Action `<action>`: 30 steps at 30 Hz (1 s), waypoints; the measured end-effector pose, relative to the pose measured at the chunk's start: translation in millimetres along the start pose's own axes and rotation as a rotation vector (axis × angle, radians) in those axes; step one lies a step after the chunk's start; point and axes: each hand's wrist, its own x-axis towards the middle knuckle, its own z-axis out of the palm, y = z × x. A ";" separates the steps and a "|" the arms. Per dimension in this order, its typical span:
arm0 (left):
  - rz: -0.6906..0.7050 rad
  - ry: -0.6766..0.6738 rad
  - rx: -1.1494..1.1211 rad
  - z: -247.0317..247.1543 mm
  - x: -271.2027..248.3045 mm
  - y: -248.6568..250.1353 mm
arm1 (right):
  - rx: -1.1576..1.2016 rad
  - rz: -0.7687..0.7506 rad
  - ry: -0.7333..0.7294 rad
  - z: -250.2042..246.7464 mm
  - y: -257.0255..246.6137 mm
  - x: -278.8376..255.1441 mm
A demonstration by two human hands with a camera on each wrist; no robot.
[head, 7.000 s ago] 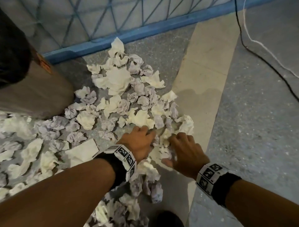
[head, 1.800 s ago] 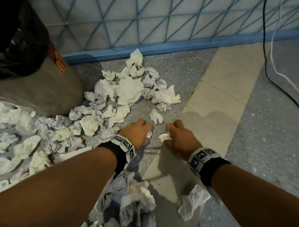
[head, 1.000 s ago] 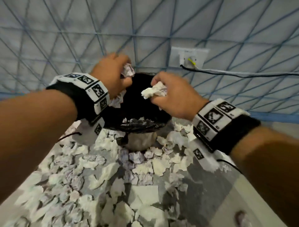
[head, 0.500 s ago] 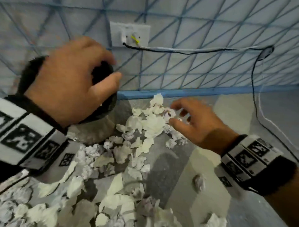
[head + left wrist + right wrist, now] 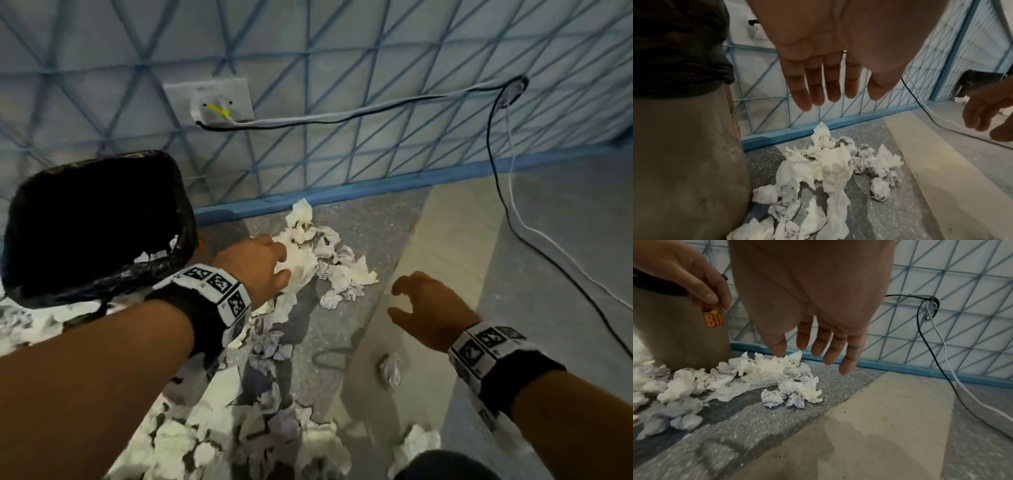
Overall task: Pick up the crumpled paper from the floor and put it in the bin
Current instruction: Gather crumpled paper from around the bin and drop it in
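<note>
Crumpled white paper [image 5: 318,260] lies in a heap on the grey floor beside the bin [image 5: 96,226], a tan tub lined with a black bag. More paper balls [image 5: 830,168] [image 5: 791,392] show in both wrist views. My left hand [image 5: 260,263] hovers over the heap, fingers straight and empty [image 5: 824,84]. My right hand [image 5: 421,308] hangs to the right above the beige floor strip, fingers loosely spread and holding nothing [image 5: 818,344]. A few paper scraps [image 5: 154,255] sit at the bin's rim.
A wall with blue lattice lines [image 5: 342,102] stands behind, with a socket plate [image 5: 209,102]. Black and white cables [image 5: 513,219] run down onto the floor at right. More paper [image 5: 239,428] spreads toward me; a lone ball [image 5: 390,370] lies on the beige strip.
Both hands dropped their paper at the bin a second ago and have come back down, empty, toward the heap on the floor. My view tilted down again.
</note>
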 end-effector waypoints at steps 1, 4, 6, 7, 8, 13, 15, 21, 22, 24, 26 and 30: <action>0.007 0.014 -0.007 -2.3 -2.0 -1.7 | -0.027 0.017 -0.020 -5.1 -4.6 -2.4; 0.043 0.033 -0.016 -6.4 -2.5 -9.9 | -0.087 0.040 -0.044 -9.1 -17.4 -5.6; 0.080 -0.005 -0.008 3.3 4.5 -13.7 | -0.106 0.044 -0.072 -1.9 -19.6 -2.1; 0.105 -0.038 0.006 12.8 11.5 -13.6 | -0.114 0.043 -0.094 5.5 -17.5 0.9; 0.123 -0.080 0.023 25.0 17.7 -12.5 | -0.122 0.035 -0.117 16.8 -14.5 3.7; 0.192 -0.119 0.055 99.0 53.3 15.0 | -0.110 -0.006 -0.118 85.7 11.0 18.9; 0.243 -0.076 0.089 118.7 72.8 29.4 | -0.059 0.015 -0.054 101.6 21.5 37.4; 0.320 -0.121 0.246 147.3 110.0 61.0 | 0.129 -0.062 0.058 95.6 48.6 110.4; 0.311 -0.117 0.241 155.1 112.1 62.3 | 0.136 -0.101 0.050 93.1 50.0 120.0; 0.284 -0.094 0.224 169.9 111.5 60.6 | 0.066 -0.179 -0.031 91.8 47.6 135.3; 0.251 -0.069 0.211 181.1 108.0 53.7 | -0.057 -0.242 -0.112 95.4 38.2 143.3; 0.232 -0.144 0.142 191.5 96.2 33.9 | -0.093 -0.275 -0.163 113.4 17.4 143.6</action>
